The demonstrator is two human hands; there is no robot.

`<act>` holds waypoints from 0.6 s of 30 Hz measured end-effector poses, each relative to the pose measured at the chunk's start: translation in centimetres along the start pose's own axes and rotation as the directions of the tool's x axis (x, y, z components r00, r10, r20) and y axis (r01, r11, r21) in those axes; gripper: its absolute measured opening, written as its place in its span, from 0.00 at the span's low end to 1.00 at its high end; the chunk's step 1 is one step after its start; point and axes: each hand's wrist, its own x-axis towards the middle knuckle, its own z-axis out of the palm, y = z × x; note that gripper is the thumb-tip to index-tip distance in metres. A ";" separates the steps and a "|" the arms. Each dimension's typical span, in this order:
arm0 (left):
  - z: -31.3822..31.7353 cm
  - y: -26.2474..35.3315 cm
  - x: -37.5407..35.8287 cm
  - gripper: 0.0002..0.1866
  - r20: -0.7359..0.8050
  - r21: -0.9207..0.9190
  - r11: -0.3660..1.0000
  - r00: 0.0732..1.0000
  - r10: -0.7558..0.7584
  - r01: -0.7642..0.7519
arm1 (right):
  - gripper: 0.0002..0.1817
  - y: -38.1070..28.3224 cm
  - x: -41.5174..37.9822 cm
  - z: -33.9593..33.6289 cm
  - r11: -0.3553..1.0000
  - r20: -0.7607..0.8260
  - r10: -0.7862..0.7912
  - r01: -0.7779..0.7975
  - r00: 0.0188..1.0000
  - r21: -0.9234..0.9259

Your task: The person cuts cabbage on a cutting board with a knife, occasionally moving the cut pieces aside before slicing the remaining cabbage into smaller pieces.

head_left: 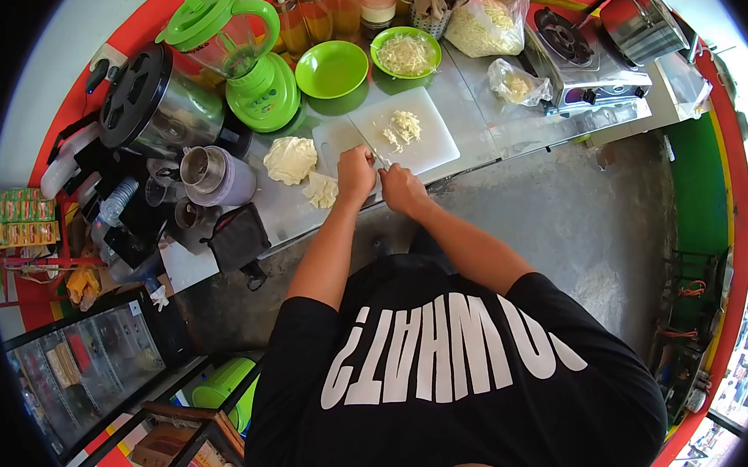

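A white cutting board [439, 150] lies at the counter's front edge, with a small heap of pale chopped vegetable [404, 130], probably cabbage, on it. My right hand [404, 189] is closed at the board's near edge around the handle of a knife [380, 157], its thin blade pointing away over the board. Close beside it, my left hand [356, 175] is curled shut next to the blade; what its fingers hold, if anything, is hidden. Left of the board sit a pale cabbage piece [290, 160] and a loose leaf [321, 190].
Behind the board stand a green bowl [331, 70], a bowl of shreds [406, 54] and a green blender [263, 95]. A bag of shreds [489, 21], a smaller bag [519, 83] and a gas stove [601, 87] are at right. A lidded container [156, 101] stands at left.
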 end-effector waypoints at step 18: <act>0.3 -0.4 0.1 0.03 0.006 0.057 0.998 1.000 0.007 -0.007 | 0.25 -0.5 -0.3 -0.8 1.000 0.113 0.026 -0.027 0.993 0.008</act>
